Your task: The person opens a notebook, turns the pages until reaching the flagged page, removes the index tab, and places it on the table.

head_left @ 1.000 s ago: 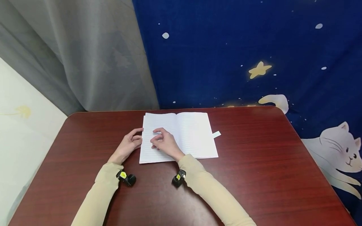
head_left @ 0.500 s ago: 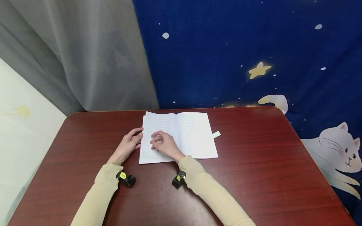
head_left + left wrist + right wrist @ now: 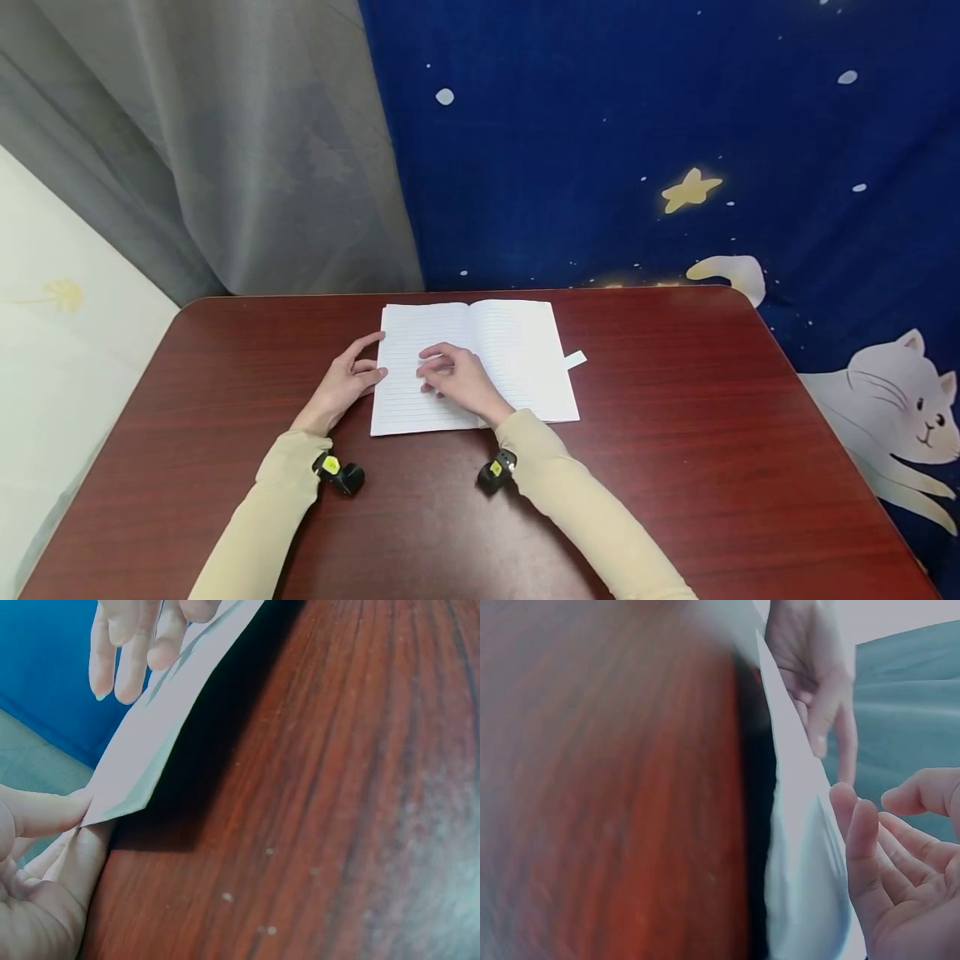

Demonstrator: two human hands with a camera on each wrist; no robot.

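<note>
An open notebook with lined white pages lies near the table's far edge. My left hand is at its left edge. In the left wrist view, that hand's thumb lies over the page edge with fingers under it, pinching the notebook between them. Over the left page hovers my right hand, its fingers loosely bent and nothing between them. The right wrist view shows this hand's fingertips close to the paper; whether they touch it is hard to tell.
A short white strip sticks out from the notebook's right side. The dark red wooden table reaches back to a grey curtain and a blue star-patterned cloth. Each wrist wears a small black camera.
My right hand has drifted right across the left page toward the fold. The left thumb has come down on the page edge, and the raised upper left page corner now lies flatter.
</note>
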